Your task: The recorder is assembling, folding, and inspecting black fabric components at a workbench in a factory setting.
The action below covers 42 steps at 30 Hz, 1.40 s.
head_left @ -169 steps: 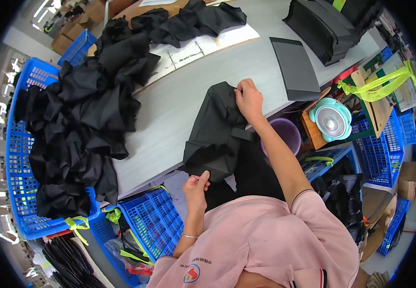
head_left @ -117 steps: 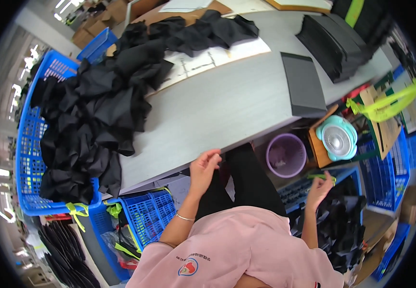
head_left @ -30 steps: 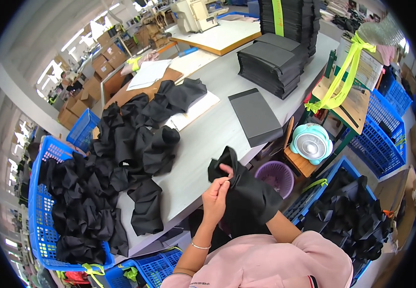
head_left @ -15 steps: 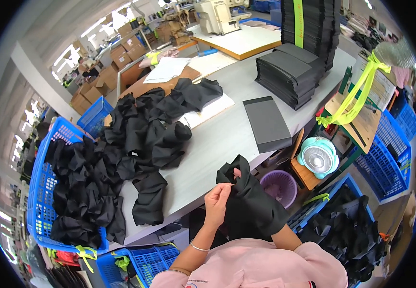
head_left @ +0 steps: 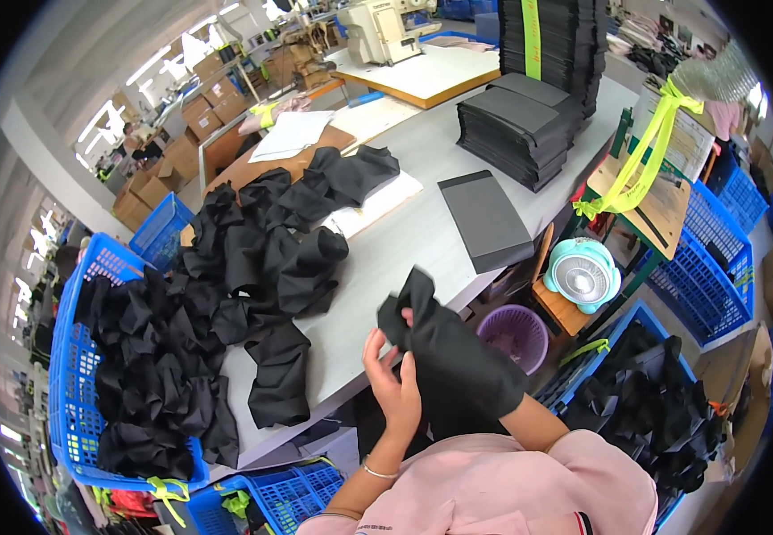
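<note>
A black fabric piece (head_left: 462,352), tube-like, covers my right forearm from near the elbow to past the hand. My right hand (head_left: 408,316) is inside it, gripping its bunched end; only a bit of finger shows through a gap, the rest being hidden. My left hand (head_left: 392,390) is just below that end, its fingers spread and nothing in them. On the table's near edge, left of my hands, lies another black fabric piece (head_left: 279,374). A heap of similar black pieces (head_left: 159,357) spills from the table into a blue basket (head_left: 70,392).
The grey table (head_left: 386,276) carries a flat black panel (head_left: 486,221) and a stack of black panels (head_left: 518,129). At the right are a turquoise fan (head_left: 585,275), a purple bin (head_left: 513,339) and a blue crate (head_left: 645,312) of black pieces. A sewing machine (head_left: 377,34) stands at the back.
My left hand has let go of the fabric's end, spread its fingers and dropped slightly. The covered right hand has shifted left. The whole view has shifted a little.
</note>
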{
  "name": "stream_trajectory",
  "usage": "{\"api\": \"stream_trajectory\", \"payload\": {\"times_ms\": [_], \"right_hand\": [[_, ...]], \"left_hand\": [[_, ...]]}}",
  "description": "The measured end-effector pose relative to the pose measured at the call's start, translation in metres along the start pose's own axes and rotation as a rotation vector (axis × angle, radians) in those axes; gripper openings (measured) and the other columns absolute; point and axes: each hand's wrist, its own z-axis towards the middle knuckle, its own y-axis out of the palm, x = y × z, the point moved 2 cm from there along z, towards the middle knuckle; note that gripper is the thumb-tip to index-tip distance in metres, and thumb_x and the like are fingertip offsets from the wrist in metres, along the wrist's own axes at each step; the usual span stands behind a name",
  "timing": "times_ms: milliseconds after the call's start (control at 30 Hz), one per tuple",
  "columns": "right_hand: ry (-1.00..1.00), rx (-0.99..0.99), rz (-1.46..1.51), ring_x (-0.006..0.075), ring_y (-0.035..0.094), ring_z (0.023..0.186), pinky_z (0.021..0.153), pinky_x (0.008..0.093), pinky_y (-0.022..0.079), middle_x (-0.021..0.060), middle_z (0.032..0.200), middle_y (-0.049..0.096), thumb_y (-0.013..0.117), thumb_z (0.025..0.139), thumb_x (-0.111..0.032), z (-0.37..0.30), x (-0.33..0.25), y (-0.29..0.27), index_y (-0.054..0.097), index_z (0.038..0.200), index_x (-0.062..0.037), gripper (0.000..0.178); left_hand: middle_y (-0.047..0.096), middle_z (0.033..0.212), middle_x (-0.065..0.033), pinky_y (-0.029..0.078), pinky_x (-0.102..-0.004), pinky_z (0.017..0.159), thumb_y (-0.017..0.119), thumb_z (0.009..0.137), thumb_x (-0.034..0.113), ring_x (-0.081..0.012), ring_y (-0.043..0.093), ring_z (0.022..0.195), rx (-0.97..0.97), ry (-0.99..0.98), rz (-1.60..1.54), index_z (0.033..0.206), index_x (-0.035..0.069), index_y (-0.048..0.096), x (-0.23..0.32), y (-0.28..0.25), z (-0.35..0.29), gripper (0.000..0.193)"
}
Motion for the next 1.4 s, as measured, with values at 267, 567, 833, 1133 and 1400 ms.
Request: {"api": "stream_trajectory", "payload": {"times_ms": [267,567,833,1133,1400], "right_hand": [[0.007,0.087,-0.252,0.0173,0.061,0.077,0.070,0.0286,0.049,0.0092,0.081,0.060,0.055,0.082,-0.001,0.059,0.023,0.012,0.060,0.093,-0.0021,0.013],[0.040,0.155,-0.536,0.0182,0.059,0.074,0.068,0.0283,0.048,0.0096,0.079,0.058,0.053,0.082,-0.002,0.059,0.078,0.001,0.059,0.088,-0.0040,0.009],[0.051,0.157,-0.796,0.0190,0.058,0.072,0.066,0.0281,0.047,0.0100,0.077,0.056,0.052,0.082,-0.002,0.063,0.122,0.011,0.059,0.083,-0.0056,0.008],[0.254,0.202,0.745,0.0159,0.058,0.096,0.084,0.0279,0.048,0.0047,0.101,0.061,0.057,0.088,0.000,0.027,0.088,0.073,0.062,0.104,-0.0069,0.018],[0.567,-0.238,0.827,0.0080,0.042,0.127,0.104,0.0252,0.035,0.0065,0.151,0.039,0.047,0.105,-0.021,-0.052,0.014,0.080,0.049,0.139,0.0021,0.041]], "left_hand": [[0.053,0.133,-0.0152,0.041,-0.0413,0.104,0.087,0.072,0.018,-0.0339,0.049,0.124,-0.258,0.400,0.422,0.109,0.006,0.065,0.008,0.025,-0.057,0.045],[0.053,0.133,-0.0176,0.040,-0.0431,0.103,0.074,0.075,0.001,-0.0344,0.050,0.121,-0.351,0.400,0.392,0.118,0.005,0.056,-0.003,0.031,-0.046,0.047],[0.068,0.107,-0.0144,0.051,-0.0349,0.088,0.065,0.084,-0.004,-0.0280,0.065,0.097,-0.172,0.298,0.272,0.100,0.000,0.065,-0.016,0.028,-0.024,0.016],[0.066,0.094,0.0001,0.049,-0.0225,0.076,0.059,0.095,0.003,-0.0079,0.061,0.083,0.005,-0.487,-0.604,0.106,0.000,0.064,-0.063,-0.007,0.036,0.013],[0.067,0.084,0.0005,0.047,-0.0203,0.069,0.066,0.093,0.007,-0.0054,0.058,0.074,0.210,-0.263,-0.221,0.095,-0.004,0.068,-0.081,-0.047,0.118,0.012]]}}
